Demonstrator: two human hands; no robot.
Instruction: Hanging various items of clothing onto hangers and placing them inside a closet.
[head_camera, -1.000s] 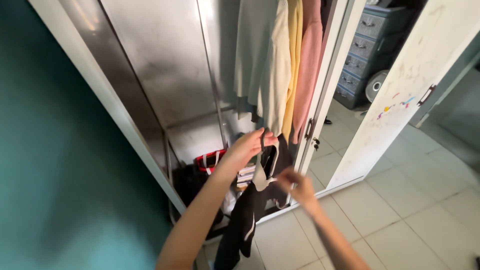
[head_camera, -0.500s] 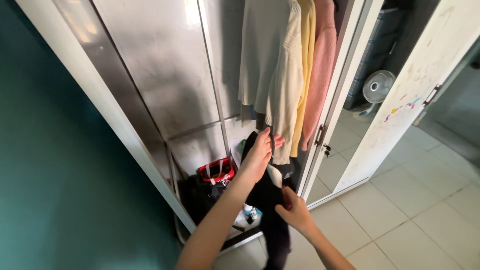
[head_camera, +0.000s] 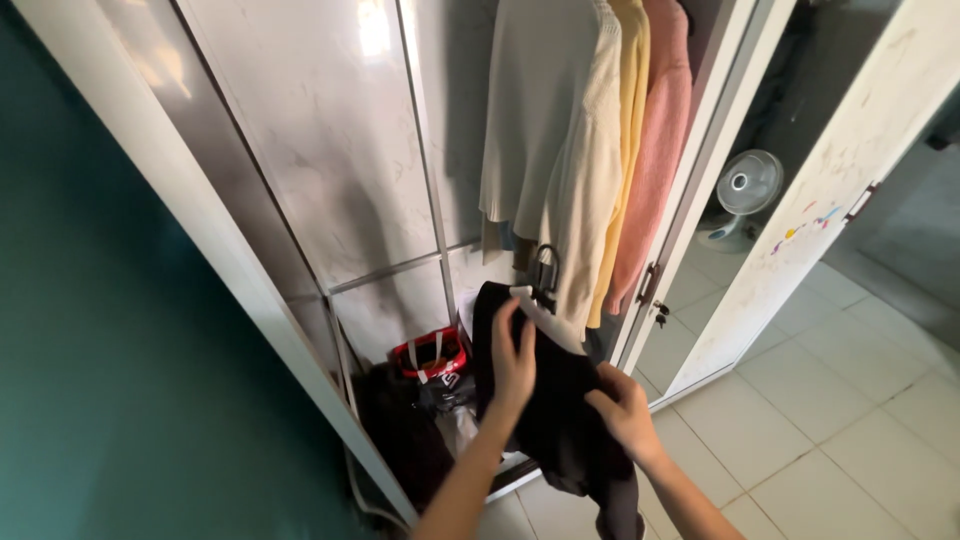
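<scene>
**Black garment on its hanger, held before the open wardrobe**

At the far left stands a dark teal wall (head_camera: 90, 330), and beside it the white metal frame of the open wardrobe (head_camera: 215, 235) with its shiny grey panels. On the wardrobe floor, at about seven o'clock from the hands, sits a red bag with white straps (head_camera: 430, 352) among dark bundles that are too shadowed to tell apart.

The left hand (head_camera: 512, 360) is closed over the upper part of a soft black garment with a white neck trim (head_camera: 560, 410), fingers curled around the cloth just under the collar. A black hanger hook (head_camera: 545, 270) rises at twelve o'clock from that hand; the garment seems to hang from it, though the join is hidden. The right hand (head_camera: 625, 410), at four o'clock from the left one, pinches the cloth lower down, fingers bent into the fabric.

The garment looks light and limp: it drapes and folds under its own weight, so it should slide or slump if held at one point only. The firm place to grip is likely the hanger neck or shoulder line; the body of the cloth gives no stiff hold.

Above, at twelve to one o'clock, hang a cream knitted sweater (head_camera: 560, 150), a yellow top (head_camera: 632, 130) and a pink sweater (head_camera: 662, 150). Further right are the white wardrobe door with coloured marks (head_camera: 810, 210), a white floor fan (head_camera: 745, 185) and pale floor tiles (head_camera: 840, 420).
</scene>
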